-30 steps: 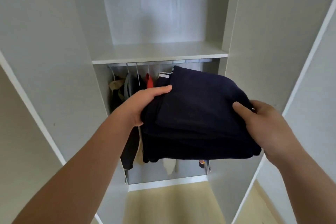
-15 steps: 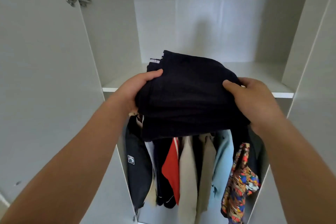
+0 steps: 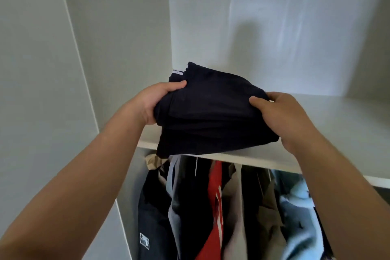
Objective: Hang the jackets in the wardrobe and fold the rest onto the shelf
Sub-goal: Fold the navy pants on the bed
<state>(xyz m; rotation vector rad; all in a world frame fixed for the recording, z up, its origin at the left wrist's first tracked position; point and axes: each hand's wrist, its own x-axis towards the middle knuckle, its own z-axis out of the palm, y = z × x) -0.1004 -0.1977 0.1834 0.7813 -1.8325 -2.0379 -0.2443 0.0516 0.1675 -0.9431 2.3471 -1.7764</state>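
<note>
The folded dark navy fabric garment (image 3: 211, 116) has come up from in front of the hanging row to the level of the white wardrobe shelf (image 3: 337, 129). A second ago it was held below the shelf's front edge. Now its far part lies over the shelf board towards the left end, while its near part overhangs the front edge.

The left hand (image 3: 156, 102) grips the garment's left side and the right hand (image 3: 289, 120) grips its right side. The fingers (image 3: 175, 87) of both are clenched on the cloth, thumbs on top and the rest tucked beneath. I judge that the placing step is nearly done: the bundle needs sliding further in before the hands let go.

Below the shelf the hanging jackets (image 3: 215, 207) fill the rail space, so the hanging part of the task looks well advanced.

As for writing, a small white square patch (image 3: 144, 241) sits on a dark jacket at the lower left, its print too blurred to read. White marks on the red garment (image 3: 218, 194) are also illegible. White striped trim (image 3: 178, 72) shows at the bundle's far left corner, with no lettering.
</note>
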